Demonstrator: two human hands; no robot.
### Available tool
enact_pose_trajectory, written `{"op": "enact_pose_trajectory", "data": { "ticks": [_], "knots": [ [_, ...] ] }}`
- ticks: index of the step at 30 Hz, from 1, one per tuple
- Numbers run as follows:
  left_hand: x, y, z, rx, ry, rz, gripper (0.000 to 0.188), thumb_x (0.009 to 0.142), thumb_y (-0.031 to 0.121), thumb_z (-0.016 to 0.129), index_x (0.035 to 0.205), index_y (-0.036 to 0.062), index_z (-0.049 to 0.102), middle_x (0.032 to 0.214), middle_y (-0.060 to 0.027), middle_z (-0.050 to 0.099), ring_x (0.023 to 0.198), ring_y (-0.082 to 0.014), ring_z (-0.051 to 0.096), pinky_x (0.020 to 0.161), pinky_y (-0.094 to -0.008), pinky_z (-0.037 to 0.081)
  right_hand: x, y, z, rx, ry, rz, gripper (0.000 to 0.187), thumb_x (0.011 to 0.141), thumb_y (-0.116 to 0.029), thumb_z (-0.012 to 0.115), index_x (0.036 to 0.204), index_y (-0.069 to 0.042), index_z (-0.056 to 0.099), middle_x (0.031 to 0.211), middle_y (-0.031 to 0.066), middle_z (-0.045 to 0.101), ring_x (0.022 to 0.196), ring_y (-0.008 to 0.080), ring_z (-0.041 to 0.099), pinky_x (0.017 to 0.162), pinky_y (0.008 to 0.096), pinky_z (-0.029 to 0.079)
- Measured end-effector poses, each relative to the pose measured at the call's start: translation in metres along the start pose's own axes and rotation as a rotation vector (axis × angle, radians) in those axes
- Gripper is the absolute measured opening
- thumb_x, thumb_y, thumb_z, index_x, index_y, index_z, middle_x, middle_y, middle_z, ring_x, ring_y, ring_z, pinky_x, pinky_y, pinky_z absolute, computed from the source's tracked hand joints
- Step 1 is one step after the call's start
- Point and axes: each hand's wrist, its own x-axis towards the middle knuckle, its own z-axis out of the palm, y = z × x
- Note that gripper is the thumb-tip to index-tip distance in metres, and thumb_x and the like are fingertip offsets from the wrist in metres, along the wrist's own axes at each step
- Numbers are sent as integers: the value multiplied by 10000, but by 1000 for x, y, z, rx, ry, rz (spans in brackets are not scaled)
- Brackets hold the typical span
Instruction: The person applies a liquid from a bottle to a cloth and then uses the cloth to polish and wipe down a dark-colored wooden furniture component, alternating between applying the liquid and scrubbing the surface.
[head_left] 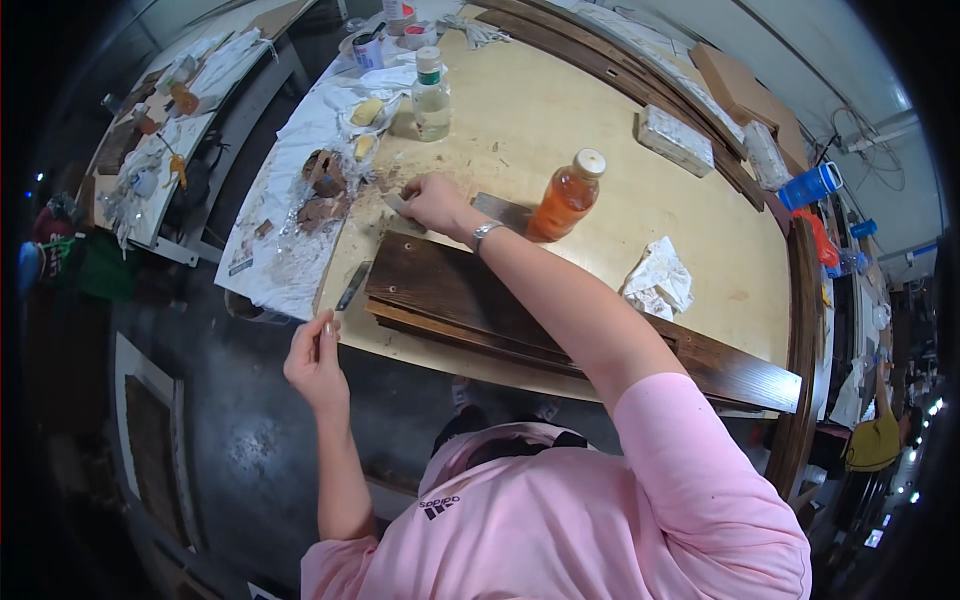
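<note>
My right hand (436, 206) reaches across the table, its fingers closed on a small flat grey piece (397, 204) whose kind I cannot make out. My left hand (318, 362) is in front of the table's near left edge, thumb and fingertips pinched together; whatever may be between them is too small to see. Just beyond it lies a dark, narrow blade-like tool (353, 286). Under my right forearm are stacked dark brown wooden boards (430, 275). To the left, brown filler-like material (322, 212) sits on crumpled plastic over white sheeting (262, 240).
A bottle of amber liquid (567, 200) stands right of my right hand; a clear bottle (431, 100) stands farther back. A crumpled white cloth (660, 278) and a wrapped block (675, 140) lie to the right. Long dark boards (620, 75) line the far edge. Cans (367, 50) stand back left.
</note>
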Motion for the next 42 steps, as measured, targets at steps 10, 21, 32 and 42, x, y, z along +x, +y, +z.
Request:
{"op": "enact_pose_trajectory", "data": {
  "ticks": [10, 21, 32, 42],
  "knots": [
    [7, -4, 3, 9, -4, -2, 190, 988, 1, 599, 1146, -64, 680, 1007, -86, 702, 906, -124, 651, 845, -259, 518, -138, -8, -107, -181, 230, -287, 199, 852, -115, 676, 999, 13, 722, 900, 181, 715, 836, 292, 698, 773, 372, 546],
    [-27, 79, 139, -122, -511, 205, 153, 963, -44, 594, 1075, -45, 698, 981, -70, 676, 870, -126, 654, 776, -247, 528, -275, 182, -299, -1035, 406, 506, 368, 773, -207, 732, 1133, -131, 738, 1015, 187, 722, 979, 376, 681, 855, 406, 546],
    [-68, 124, 218, -48, -825, 343, 530, 807, 3, 737, 1311, -21, 573, 1230, -151, 615, 1091, -249, 608, 960, -339, 474, -320, 54, -299, 454, 454, -187, 104, 750, -36, 594, 811, 33, 640, 1083, 118, 702, 852, 140, 627, 751, 239, 486],
    [-94, 111, 222, -508, -1091, -228, 357, 909, 20, 707, 1248, -45, 613, 1129, -73, 701, 1020, -117, 643, 920, -295, 518, -270, 20, -247, 1010, -137, -278, 252, 799, -192, 625, 944, 13, 610, 1132, 237, 678, 1011, 256, 676, 956, 387, 528]
  ]
}}
